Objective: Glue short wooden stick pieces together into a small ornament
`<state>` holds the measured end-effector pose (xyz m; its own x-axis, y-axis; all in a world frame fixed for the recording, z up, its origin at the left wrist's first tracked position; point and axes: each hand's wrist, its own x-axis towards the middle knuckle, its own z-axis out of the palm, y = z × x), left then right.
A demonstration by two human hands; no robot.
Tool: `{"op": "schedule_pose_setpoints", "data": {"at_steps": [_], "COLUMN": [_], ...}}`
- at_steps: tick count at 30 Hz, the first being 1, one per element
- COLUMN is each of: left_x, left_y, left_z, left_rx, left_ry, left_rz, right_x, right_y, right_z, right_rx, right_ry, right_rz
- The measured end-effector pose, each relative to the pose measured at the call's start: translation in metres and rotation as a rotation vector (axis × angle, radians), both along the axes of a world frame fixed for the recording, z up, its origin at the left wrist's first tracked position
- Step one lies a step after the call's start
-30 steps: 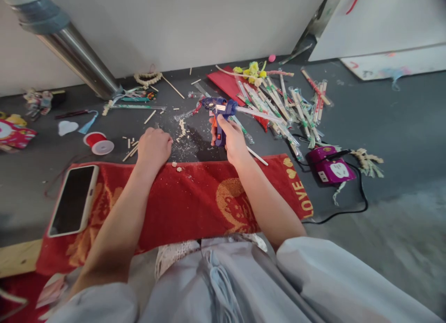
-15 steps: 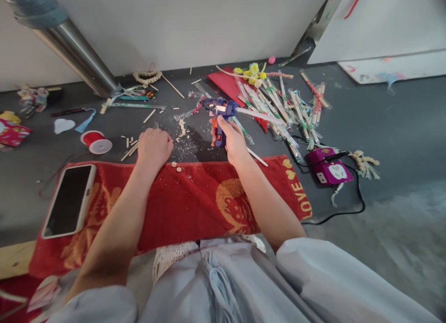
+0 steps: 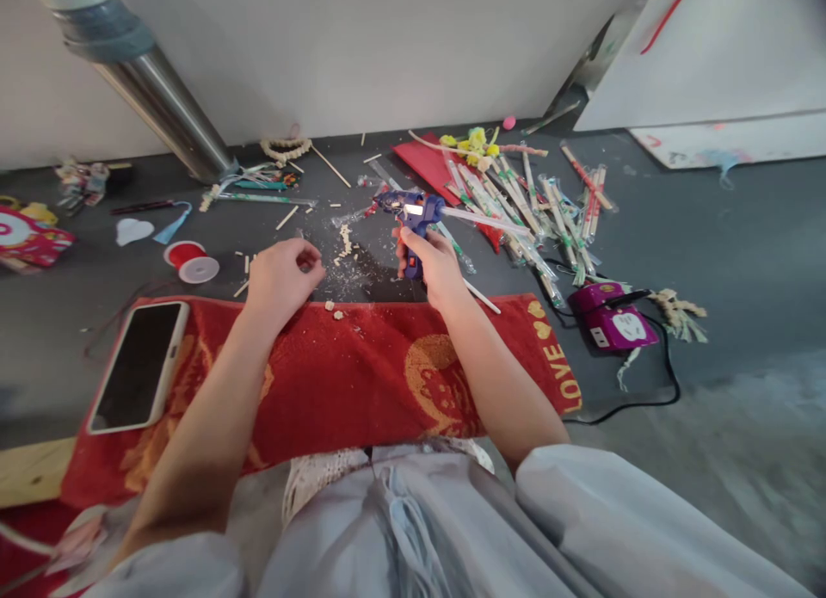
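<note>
My right hand (image 3: 431,261) is wrapped round the handle of a blue glue gun (image 3: 413,209), its nozzle pointing left and a long clear glue stick (image 3: 483,218) sticking out of its back. To the left, my left hand (image 3: 284,275) hovers at the far edge of the red towel (image 3: 361,374), thumb and finger curled together; anything between them is too small or hidden to make out. Short cut wooden stick pieces (image 3: 247,261) lie beside it. Between the hands are pale crumbs and small bits (image 3: 345,243) on the dark table. Two tiny pale pieces (image 3: 334,311) rest on the towel's edge.
A phone (image 3: 138,367) lies on the towel's left part, with a spool of red thread (image 3: 192,262) beyond it. Wrapped chopsticks (image 3: 509,198) are heaped at the back right. A purple power box (image 3: 612,317) with a black cord sits at the right. A metal pole (image 3: 161,107) stands at the back left.
My left hand has turned and lifted slightly, so the curled thumb and finger now show. My right hand still holds the glue gun in nearly the same place. The whole view has shifted a little.
</note>
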<state>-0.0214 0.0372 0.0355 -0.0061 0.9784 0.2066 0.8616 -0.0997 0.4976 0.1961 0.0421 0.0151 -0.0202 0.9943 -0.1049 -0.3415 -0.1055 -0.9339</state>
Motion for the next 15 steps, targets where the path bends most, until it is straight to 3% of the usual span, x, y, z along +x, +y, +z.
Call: {"op": "schedule_pose_setpoints", "data": {"at_steps": [3,7,10,15], "left_x": [-0.001,-0.003,-0.002,-0.001], "left_y": [-0.005,-0.007,-0.008,-0.010], "left_z": [-0.002,-0.009,-0.013,-0.018], "left_rx": [0.027,-0.075,-0.081,-0.046], "left_ry": [-0.498,-1.173,-1.366,-1.397], "left_rz": [0.060,0.100,0.109,0.064], "right_x": [-0.002,-0.004,-0.004,-0.003], "right_y": [-0.002,-0.006,-0.009,-0.014], "right_z": [0.002,0.005,0.006,0.005], "right_rx": [-0.008,0.006,0.038,0.063], "right_ry": [-0.034,-0.052,-0.059,-0.060], "right_rz": [0.001,0.058,0.140,0.311]}}
